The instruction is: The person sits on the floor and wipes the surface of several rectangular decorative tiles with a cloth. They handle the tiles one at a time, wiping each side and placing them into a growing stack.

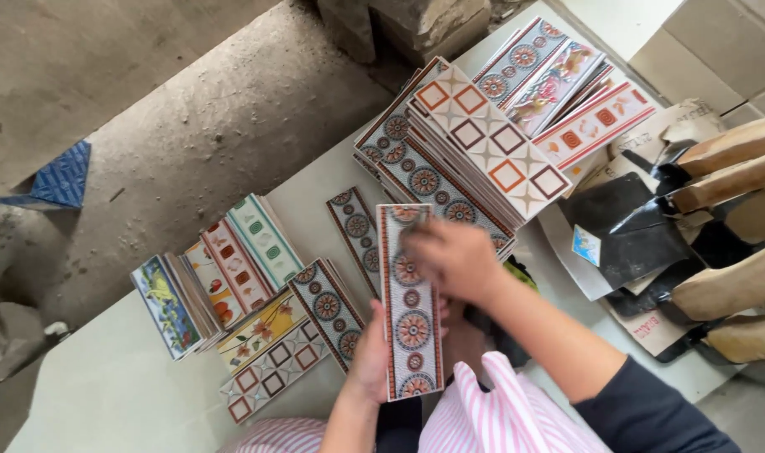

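I hold a long narrow border tile (412, 335) with round red and blue flower medallions upright in front of me. My left hand (369, 356) grips its left edge from below. My right hand (454, 256) lies on the tile's upper face with the fingers curled over it, and its motion blurs it. Right behind the held tile lies another medallion tile (355, 233) flat on the white table (114, 394).
Stacks of patterned border tiles (483, 143) fill the table's far side, with smaller piles (231, 285) at the left. Trowels with wooden handles (726, 184) and black blades lie at the right. A pink striped cloth (500, 419) hangs below my hands. Beyond the table is concrete floor (189, 109).
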